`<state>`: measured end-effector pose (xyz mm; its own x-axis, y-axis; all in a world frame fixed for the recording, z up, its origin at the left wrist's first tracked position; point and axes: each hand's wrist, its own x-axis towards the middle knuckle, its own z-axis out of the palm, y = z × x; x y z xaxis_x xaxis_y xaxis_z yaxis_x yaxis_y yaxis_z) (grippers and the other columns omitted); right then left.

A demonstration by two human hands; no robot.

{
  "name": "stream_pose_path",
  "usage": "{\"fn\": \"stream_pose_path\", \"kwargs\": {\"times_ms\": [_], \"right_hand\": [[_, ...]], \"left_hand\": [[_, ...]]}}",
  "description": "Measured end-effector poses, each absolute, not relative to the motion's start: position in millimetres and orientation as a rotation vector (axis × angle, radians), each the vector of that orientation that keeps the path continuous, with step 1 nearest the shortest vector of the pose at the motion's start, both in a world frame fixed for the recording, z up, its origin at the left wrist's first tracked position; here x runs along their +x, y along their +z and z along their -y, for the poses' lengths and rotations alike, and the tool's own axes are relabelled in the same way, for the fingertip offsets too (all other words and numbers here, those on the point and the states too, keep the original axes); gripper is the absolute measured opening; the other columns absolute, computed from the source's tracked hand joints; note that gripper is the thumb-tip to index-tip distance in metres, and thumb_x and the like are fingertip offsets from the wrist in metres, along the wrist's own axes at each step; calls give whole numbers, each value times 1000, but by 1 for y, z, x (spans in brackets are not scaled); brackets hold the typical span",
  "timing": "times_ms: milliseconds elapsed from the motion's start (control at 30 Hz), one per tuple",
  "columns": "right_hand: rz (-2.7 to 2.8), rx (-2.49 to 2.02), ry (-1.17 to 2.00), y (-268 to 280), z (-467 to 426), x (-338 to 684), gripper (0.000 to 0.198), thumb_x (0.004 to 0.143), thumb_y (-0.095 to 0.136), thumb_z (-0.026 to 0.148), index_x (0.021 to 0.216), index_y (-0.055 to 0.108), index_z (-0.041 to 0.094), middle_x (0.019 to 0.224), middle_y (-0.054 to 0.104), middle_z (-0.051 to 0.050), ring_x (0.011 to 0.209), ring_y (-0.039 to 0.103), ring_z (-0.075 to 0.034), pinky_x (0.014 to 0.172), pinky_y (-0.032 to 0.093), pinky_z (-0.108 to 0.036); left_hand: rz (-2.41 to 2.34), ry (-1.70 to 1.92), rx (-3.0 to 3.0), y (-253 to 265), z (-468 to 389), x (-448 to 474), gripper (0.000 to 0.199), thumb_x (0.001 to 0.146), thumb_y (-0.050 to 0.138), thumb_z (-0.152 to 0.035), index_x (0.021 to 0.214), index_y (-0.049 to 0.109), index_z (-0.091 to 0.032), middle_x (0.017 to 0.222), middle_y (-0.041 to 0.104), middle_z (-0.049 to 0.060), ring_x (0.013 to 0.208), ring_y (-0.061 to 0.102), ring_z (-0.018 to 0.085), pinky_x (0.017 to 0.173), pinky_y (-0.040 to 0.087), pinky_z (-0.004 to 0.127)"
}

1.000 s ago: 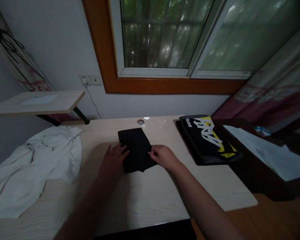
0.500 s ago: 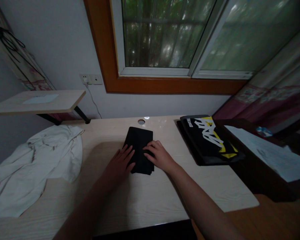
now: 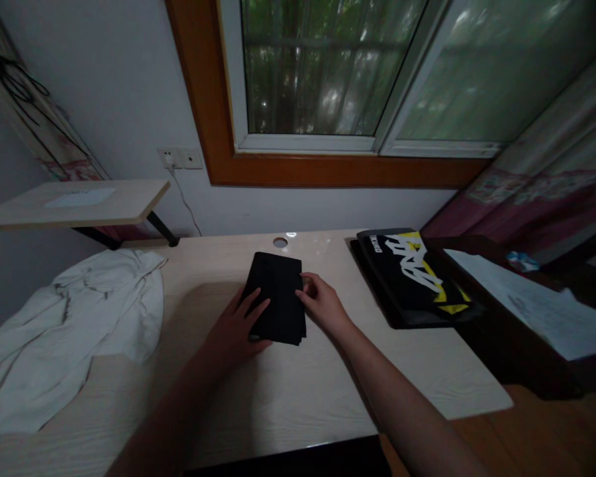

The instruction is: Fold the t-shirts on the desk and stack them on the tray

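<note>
A folded black cloth (image 3: 279,291) lies flat on the pale wooden desk as a small rectangle, its layers showing at the lower right corner. Over its left edge rests my left hand (image 3: 233,324), fingers spread on top and thumb by the bottom left corner. At the opposite edge, my right hand (image 3: 325,305) is curled, with thumb and forefinger closed on the cloth's right side. The undersides of both hands are hidden.
A crumpled white garment (image 3: 114,305) covers the desk's left part. Folded black clothing with white and yellow print (image 3: 412,271) lies at the right. A raised shelf (image 3: 94,212) stands at the back left, below a wall socket (image 3: 179,158).
My right hand has slid from the top of the cloth outward to its right edge. My left hand has spread its fingers and its thumb has shifted toward the bottom corner.
</note>
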<state>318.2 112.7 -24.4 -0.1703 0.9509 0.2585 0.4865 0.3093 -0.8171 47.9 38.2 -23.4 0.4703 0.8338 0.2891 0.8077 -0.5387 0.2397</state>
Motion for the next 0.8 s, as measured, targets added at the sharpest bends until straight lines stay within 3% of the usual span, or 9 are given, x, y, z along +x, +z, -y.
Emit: {"fn": "stream_pose_path", "kwargs": {"times_ms": [400,667,800], "right_hand": [[1577,-1192,1035,-28,-111,313,41,82,65,33,121,54,24,82,53,4,72,55,-15,72,46,-29],[1523,-1187,952,-46,-121,316,29,87,55,34,113,43,27,93,53,1,79,56,-17,71,50,-29],[1642,-1215,824,-56,-128,320,30,90,48,31,118,38,26,96,53,0,83,58,-17,74,51,-30]], "left_hand": [[-1465,613,2628,-18,-36,52,83,75,80,-39,150,44,-29,161,37,9,151,23,41,117,36,62],[-1487,611,2597,-14,-35,55,78,79,69,-24,152,40,-30,161,36,7,152,24,38,119,35,61],[-1504,656,2516,-14,-37,52,75,82,63,-20,152,38,-30,161,37,7,149,32,33,119,37,57]]}}
